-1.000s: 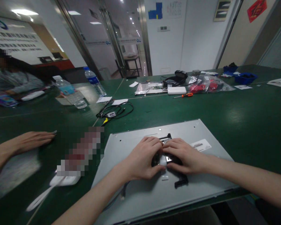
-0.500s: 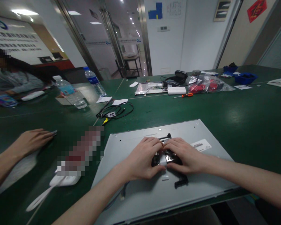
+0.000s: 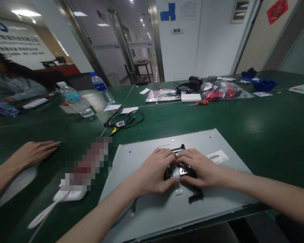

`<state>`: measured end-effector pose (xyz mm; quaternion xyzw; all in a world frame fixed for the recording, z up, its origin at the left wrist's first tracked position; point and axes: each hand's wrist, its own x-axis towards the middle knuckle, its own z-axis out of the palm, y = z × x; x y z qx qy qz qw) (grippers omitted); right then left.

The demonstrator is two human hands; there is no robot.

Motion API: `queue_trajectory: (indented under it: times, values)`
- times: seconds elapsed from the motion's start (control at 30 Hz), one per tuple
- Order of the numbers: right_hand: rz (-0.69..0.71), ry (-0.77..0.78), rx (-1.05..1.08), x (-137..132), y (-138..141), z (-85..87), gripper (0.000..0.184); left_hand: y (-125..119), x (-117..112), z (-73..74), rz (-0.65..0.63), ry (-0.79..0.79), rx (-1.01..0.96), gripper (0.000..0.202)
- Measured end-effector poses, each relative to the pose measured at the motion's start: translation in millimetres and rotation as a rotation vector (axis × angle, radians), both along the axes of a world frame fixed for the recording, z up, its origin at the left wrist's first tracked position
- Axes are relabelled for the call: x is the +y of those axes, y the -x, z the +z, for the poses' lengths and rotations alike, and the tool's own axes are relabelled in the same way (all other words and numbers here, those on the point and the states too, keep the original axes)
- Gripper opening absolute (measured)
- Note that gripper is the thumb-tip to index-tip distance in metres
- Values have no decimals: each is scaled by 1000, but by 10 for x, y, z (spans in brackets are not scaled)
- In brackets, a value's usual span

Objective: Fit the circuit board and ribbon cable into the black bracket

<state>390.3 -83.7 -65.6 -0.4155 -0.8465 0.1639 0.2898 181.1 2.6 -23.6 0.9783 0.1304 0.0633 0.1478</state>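
A grey metal panel (image 3: 147, 216) lies flat on the green table (image 3: 255, 128) in front of me. In its middle is a small black part (image 3: 182, 171) with a bit of white tape. My left hand (image 3: 154, 172) and my right hand (image 3: 201, 168) meet over this part, fingers curled and pinching it from both sides. A black bracket piece (image 3: 196, 195) sticks out just below my right hand.
Another person's hand (image 3: 32, 153) rests on the table at the left. Nearby lie a white cable (image 3: 44, 211), a black cable coil (image 3: 124, 119), water bottles (image 3: 77, 101), an orange screwdriver (image 3: 199, 103), a white box (image 3: 191, 97) and a plastic bag of red parts (image 3: 225, 91).
My hands stay on the black part almost unmoved. The other person's hand at the left shifted slightly.
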Motion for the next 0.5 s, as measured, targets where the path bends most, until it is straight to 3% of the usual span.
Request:
queue_trajectory:
  times: [0.5]
  values:
    - [-1,-2,10,-1,2,2,42,4,9,-26,1,26,-6,37]
